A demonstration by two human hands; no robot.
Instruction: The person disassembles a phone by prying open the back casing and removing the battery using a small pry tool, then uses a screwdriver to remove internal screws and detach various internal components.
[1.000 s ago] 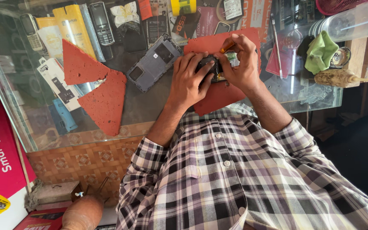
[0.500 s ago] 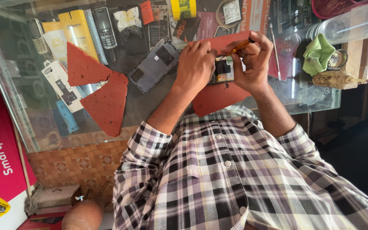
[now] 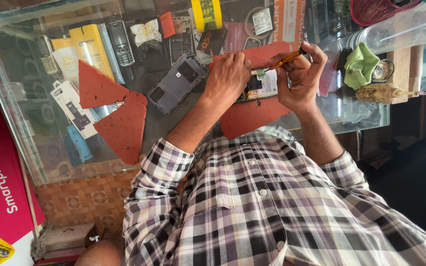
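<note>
Counter top [image 3: 35, 148]: clear glossy glass, reflective.
Red mat pieces [image 3: 119, 123]: matt, rough, rubbery or felt-like.
Grey phone back cover [image 3: 176, 81]: matt plastic.
Orange-handled screwdriver [image 3: 284, 61]: smooth glossy handle, thin metal tip.
Green rag [image 3: 360, 66]: soft crumpled cloth.
Checked shirt [image 3: 252, 207]: woven cloth, matt.
Yellow tape roll [image 3: 206, 14]: glossy plastic.

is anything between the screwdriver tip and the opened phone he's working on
Nothing visible does. The right hand points the orange-handled screwdriver straight at the opened phone, while the left hand steadies its edge.
</note>
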